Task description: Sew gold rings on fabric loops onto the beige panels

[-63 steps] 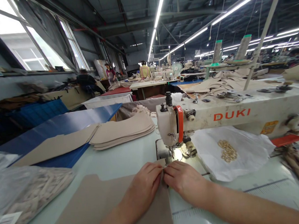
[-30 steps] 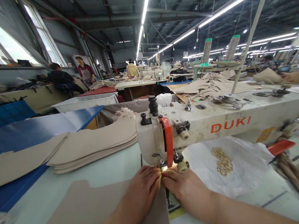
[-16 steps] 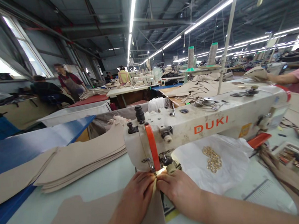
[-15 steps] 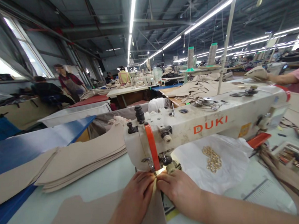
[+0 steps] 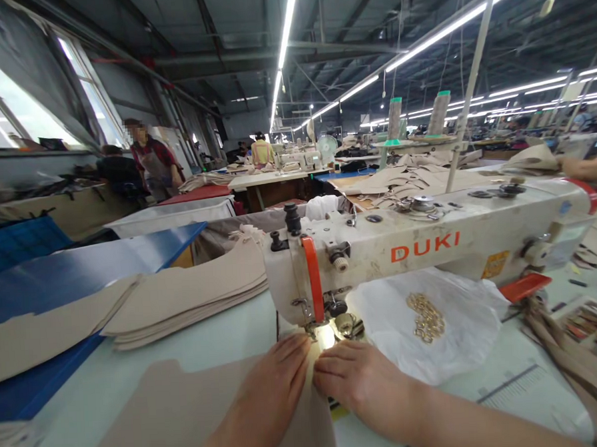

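A flat beige panel [image 5: 198, 409], which looks like fabric or leather, lies under both hands, its far edge at the presser foot [image 5: 314, 331] of a white sewing machine [image 5: 370, 246]. My left hand [image 5: 272, 391] rests on the panel, fingers pressed together at its edge, just left of the foot. My right hand [image 5: 359, 380] is closed at the panel's right edge, fingers bent, just in front of the lit needle area. The two hands nearly meet. My fingers hide part of the edge under them.
A stack of beige panels [image 5: 192, 292] lies at the left. Behind my right hand, gold-coloured metal rings [image 5: 426, 317] sit on a white plastic bag [image 5: 383, 312]. Beige strips [image 5: 560, 350] and a parts tray [image 5: 596, 321] are at the right. Several people work further off.
The view has swung slightly left. My right hand's fingertips have drawn back a little from the presser foot, showing more of the lit area. Both hands stay on the panel.
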Available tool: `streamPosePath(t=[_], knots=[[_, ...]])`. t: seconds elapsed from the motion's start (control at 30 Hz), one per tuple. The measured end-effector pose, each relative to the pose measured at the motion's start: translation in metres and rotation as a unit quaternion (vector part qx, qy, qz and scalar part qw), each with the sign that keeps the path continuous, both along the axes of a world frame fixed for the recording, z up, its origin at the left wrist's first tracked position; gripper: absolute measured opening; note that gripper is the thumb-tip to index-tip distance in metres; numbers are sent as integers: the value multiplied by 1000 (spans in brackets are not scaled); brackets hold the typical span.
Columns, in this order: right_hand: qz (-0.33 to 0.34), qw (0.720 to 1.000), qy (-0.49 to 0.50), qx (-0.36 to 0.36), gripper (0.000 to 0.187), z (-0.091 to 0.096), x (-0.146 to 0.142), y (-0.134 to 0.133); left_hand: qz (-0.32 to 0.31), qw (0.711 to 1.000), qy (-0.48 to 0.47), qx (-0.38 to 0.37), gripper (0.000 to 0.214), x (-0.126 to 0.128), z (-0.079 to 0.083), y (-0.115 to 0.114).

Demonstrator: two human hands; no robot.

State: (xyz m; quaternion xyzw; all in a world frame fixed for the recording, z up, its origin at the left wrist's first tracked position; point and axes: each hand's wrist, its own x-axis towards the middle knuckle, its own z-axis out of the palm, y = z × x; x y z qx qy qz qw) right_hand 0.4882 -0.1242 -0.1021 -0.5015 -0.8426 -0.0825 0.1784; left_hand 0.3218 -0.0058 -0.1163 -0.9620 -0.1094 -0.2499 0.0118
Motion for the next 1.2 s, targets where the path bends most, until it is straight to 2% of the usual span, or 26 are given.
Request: streamPosePath(t=[0.13,0.47,0.77,1.0,1.2], knots=[[2,1000,-11,-5,13,2,-1,1,-14,1000,23,4,34,1,1,0],[-5,1000,-7,-19,13,4,-1,2,-11,1000,1,14,32,1,5,-2],[-44,999,6,-28,9,-1,-3,12,-1,999,-11,-38,27,9,12,-2],[0,1000,-16,5,8,-3,-11,-1,-28,998,-37,-44,26,3,17,-13],[1,1000,-18,12,9,-5,-16,-9,-7,997,-28,-65,23,2,17,-18]])
